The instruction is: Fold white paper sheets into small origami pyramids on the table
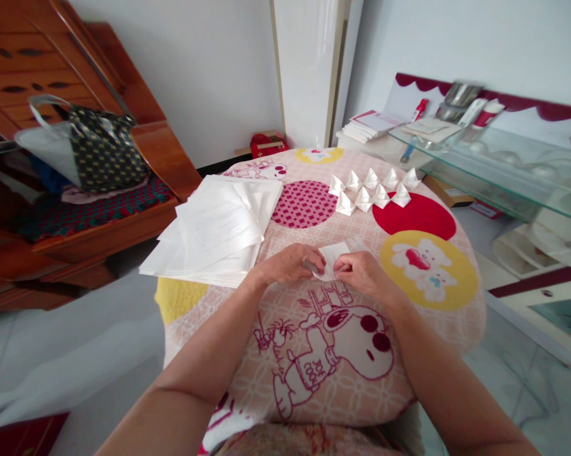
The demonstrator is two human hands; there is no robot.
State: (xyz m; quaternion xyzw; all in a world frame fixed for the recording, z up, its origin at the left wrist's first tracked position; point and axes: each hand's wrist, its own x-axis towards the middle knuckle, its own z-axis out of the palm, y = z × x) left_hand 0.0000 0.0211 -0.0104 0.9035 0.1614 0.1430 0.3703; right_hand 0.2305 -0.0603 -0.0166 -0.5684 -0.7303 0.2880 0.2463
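Left hand (pixel 291 262) and right hand (pixel 364 271) pinch the small paper (pixel 333 253) between them; light, crisp, easily creased, I'd judge, best gripped along edges.

Single head-worn view, looking forward and down, near the hands (pixel 290 263), above the table (pixel 304 236)
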